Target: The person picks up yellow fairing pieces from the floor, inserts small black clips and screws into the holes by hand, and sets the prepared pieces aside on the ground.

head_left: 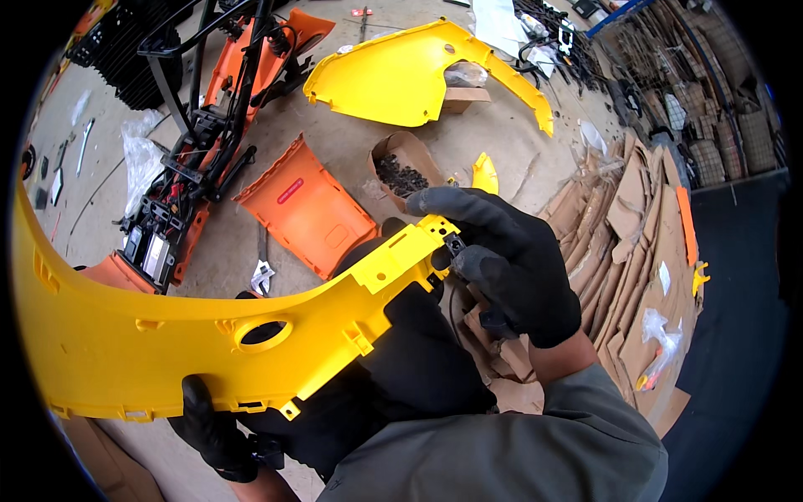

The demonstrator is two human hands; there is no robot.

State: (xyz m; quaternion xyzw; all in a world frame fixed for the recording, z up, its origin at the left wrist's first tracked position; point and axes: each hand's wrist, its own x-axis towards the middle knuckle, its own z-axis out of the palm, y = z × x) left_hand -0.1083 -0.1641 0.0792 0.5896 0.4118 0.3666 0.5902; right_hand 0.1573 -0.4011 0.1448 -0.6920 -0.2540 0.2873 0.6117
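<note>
A long curved yellow plastic body panel [167, 335] spans the left and middle of the view, its inner side up with a round hole and small tabs. My left hand [213, 431], in a black glove, grips its lower edge from beneath. My right hand [510, 259], also black-gloved, pinches a small black clip [454, 244] against the panel's right tip. Below the panel my dark-clothed knees are partly hidden.
An orange panel [309, 209] lies on the concrete floor behind. A black and orange scooter frame [209, 125] stands at upper left. Another yellow panel [410, 75] sits at top centre. A cardboard box of dark screws [401, 171] is close by. Flattened cardboard [644, 251] piles at right.
</note>
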